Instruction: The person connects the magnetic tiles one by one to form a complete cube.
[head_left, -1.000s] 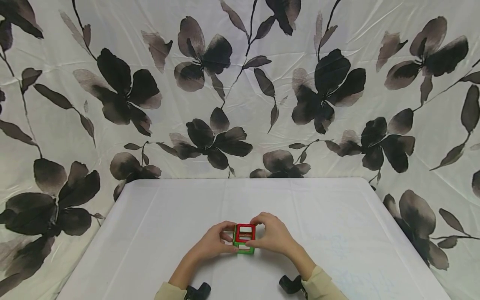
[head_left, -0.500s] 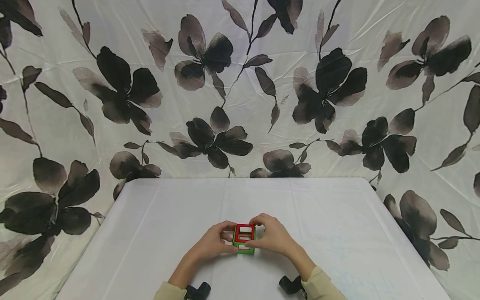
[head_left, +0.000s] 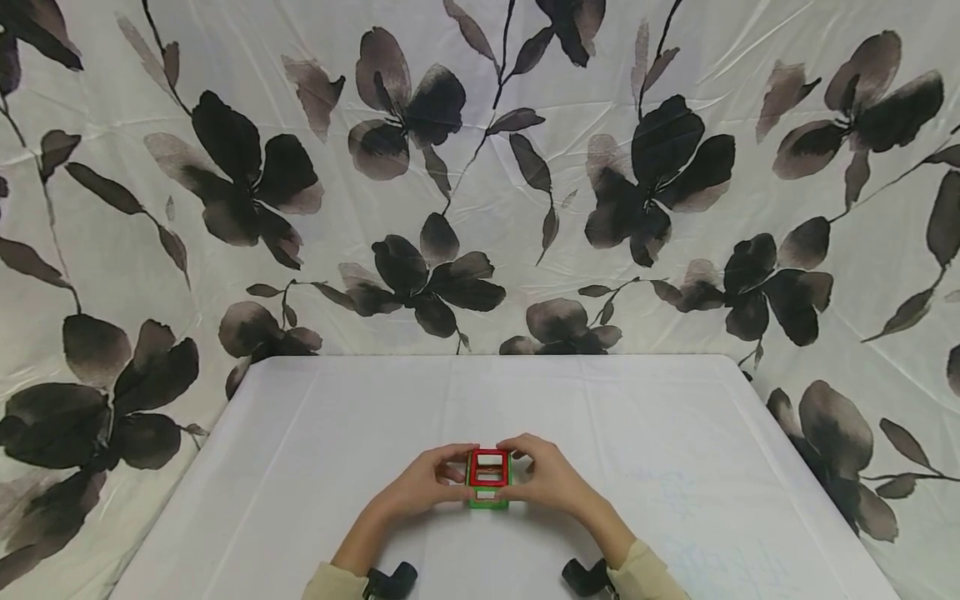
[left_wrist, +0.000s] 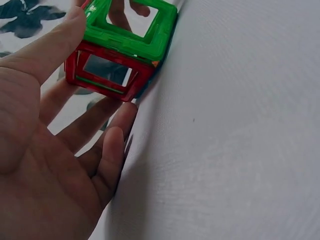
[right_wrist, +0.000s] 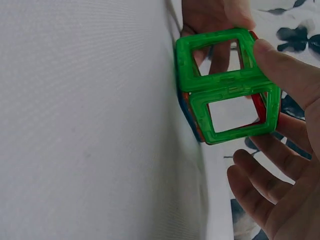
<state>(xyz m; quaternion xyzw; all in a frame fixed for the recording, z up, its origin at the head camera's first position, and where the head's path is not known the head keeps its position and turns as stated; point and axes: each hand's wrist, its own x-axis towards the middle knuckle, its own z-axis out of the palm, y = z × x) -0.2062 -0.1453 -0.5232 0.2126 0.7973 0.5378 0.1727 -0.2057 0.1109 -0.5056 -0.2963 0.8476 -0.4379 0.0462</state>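
Note:
A small cube of magnetic tiles (head_left: 489, 477) sits low in the middle of the white table, held between both hands. It has hollow square frames: a red one on top, a green one in front, green and red ones at the sides, and a blue edge against the cloth. My left hand (head_left: 416, 483) grips its left side, thumb at the near corner and fingers at the far one; the left wrist view shows a red side face (left_wrist: 102, 72) there. My right hand (head_left: 551, 475) pinches the opposite side, its thumb (right_wrist: 275, 62) near the top edge of the green tiles (right_wrist: 235, 132).
The table (head_left: 360, 408) is covered with a white cloth. Behind it hangs a curtain (head_left: 540, 192) printed with dark flowers. Black wrist devices (head_left: 392, 581) sit below both hands, beside light sleeves (head_left: 647, 571).
The cube has turned slightly and now faces squarely forward. My right thumb has moved off the red top to the near right corner, and my left fingers have reached further along the far edge.

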